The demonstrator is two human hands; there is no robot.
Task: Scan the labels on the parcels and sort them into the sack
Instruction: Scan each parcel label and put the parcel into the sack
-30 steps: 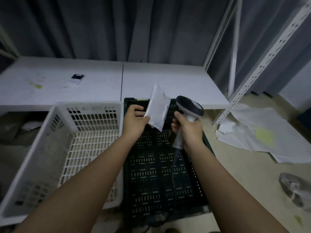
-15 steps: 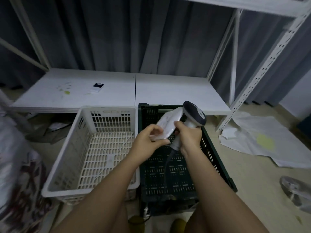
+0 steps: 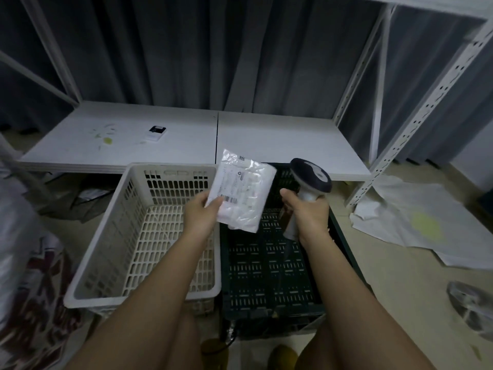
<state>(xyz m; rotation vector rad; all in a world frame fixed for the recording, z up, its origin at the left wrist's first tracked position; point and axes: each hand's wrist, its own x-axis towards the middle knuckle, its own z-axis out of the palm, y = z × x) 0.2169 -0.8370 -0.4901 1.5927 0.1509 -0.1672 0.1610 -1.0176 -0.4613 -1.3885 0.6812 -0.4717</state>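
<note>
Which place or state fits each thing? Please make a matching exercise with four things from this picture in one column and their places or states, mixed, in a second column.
Things:
1. parcel
2. barcode scanner
3. white crate
4. dark green crate

Places or states:
A. on the floor, to the right of the other crate
B. held by the right hand
C. on the floor, to the left of the other crate
D. held by the left hand, label side facing the camera

Pairs: 1-D, 2-B, 3-C, 4-A
</note>
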